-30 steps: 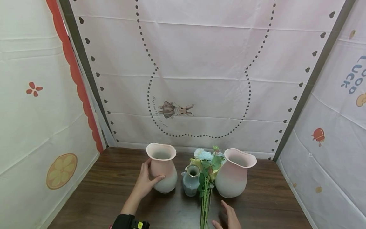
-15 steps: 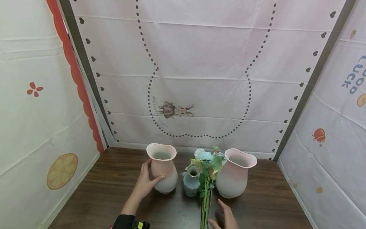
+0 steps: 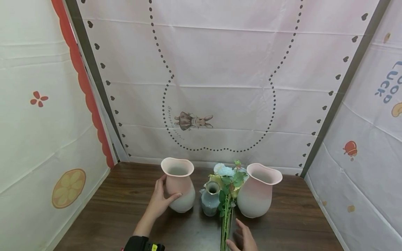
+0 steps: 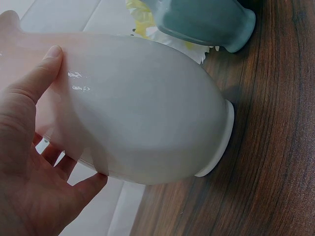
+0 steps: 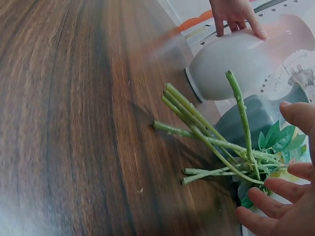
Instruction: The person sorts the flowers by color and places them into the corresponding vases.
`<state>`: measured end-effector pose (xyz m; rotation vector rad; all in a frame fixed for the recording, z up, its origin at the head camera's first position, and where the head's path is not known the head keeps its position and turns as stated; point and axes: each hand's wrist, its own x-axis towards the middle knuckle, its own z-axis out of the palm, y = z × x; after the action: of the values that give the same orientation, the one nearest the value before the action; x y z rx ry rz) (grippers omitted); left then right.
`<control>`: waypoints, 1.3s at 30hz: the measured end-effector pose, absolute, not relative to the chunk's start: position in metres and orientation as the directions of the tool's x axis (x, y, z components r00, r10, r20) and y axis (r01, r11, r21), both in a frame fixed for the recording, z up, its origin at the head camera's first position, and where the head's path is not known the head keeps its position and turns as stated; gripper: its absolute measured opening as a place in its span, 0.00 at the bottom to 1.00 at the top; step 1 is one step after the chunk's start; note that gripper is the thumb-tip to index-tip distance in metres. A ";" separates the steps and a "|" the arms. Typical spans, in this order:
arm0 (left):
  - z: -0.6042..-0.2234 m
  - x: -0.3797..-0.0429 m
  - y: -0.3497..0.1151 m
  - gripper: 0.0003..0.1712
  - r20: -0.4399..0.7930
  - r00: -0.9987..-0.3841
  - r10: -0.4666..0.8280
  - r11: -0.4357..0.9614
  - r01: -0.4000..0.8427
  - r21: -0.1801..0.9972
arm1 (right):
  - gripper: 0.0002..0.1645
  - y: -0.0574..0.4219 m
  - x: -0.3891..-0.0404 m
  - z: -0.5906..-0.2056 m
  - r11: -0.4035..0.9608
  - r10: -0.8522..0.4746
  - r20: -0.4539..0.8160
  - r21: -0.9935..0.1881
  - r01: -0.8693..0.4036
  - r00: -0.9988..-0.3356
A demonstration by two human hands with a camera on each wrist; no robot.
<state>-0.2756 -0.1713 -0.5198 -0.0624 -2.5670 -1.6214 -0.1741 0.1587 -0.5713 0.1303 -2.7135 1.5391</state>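
My left hand (image 3: 158, 203) holds a pink-to-white vase (image 3: 182, 193) that stands upright on the table. In the left wrist view the thumb lies across the vase (image 4: 142, 103) and the other fingers wrap its far side. A bunch of artificial flowers (image 3: 225, 171), pale blue and yellow with green leaves, lies at the centre with its stems toward me. My right hand (image 3: 244, 238) is just right of these stems, fingers spread apart. In the right wrist view the cut stem ends (image 5: 241, 108) point away from the fingertips, which are close beside the lower leaves.
A small blue-grey vase (image 3: 209, 203) stands just left of the flowers. Another pink-and-white vase (image 3: 255, 200), with a wavy rim, stands right of them. The dark wooden table (image 3: 292, 223) is bounded by printed white cloth walls (image 3: 220, 62) at the back and both sides.
My right hand has moved left, closer to the flower stems. The left hand and the vase it holds have stayed in place.
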 end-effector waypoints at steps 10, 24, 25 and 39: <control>-0.518 -0.274 -0.171 0.59 0.101 -0.995 -0.017 0.434 0.083 0.897 | 0.49 0.154 -0.177 -0.568 0.390 -0.060 -0.107 -0.918 0.075 -0.992; -0.518 -0.274 -0.172 0.59 0.114 -0.993 -0.012 0.433 0.098 0.896 | 0.47 0.153 -0.183 -0.571 0.298 -0.062 -0.204 -0.938 0.177 -0.977; -0.518 -0.274 -0.172 0.58 0.118 -0.993 -0.010 0.433 0.102 0.895 | 0.47 0.153 -0.183 -0.571 0.293 -0.067 -0.205 -0.939 0.178 -0.976; -0.518 -0.273 -0.171 0.59 0.112 -0.994 -0.016 0.429 0.095 0.898 | 0.45 0.149 -0.190 -0.574 0.215 -0.062 -0.249 -0.949 0.230 -0.967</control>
<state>-0.2733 -0.1715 -0.5183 -0.0712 -2.5668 -1.6242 -0.1898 0.1490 -0.5736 -0.1851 -2.6203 2.1215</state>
